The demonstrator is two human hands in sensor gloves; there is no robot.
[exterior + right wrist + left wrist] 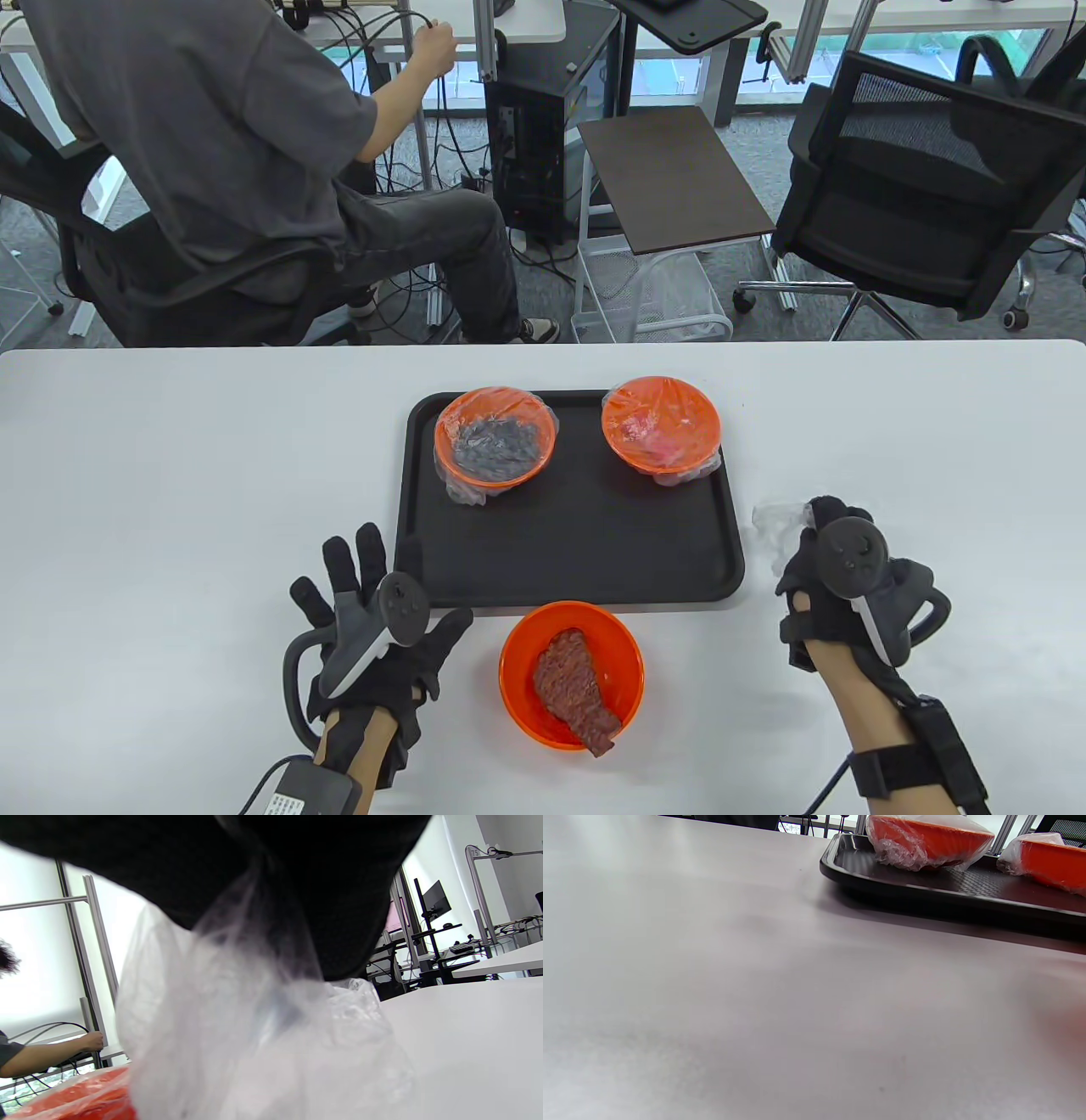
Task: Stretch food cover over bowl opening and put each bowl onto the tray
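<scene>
With two covered bowls on the tray (570, 586), the right hand (827, 586) pinches a clear food cover (776, 519) while the left hand (373, 620) rests spread; next, stretching it over the uncovered bowl (570, 672) needs both hands.

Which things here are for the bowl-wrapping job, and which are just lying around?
For the job:
- uncovered bowl
- two covered bowls
- tray
- food cover, held by right hand
- left hand, open

Just around:
- seated person
- office chair
- small side table
</scene>
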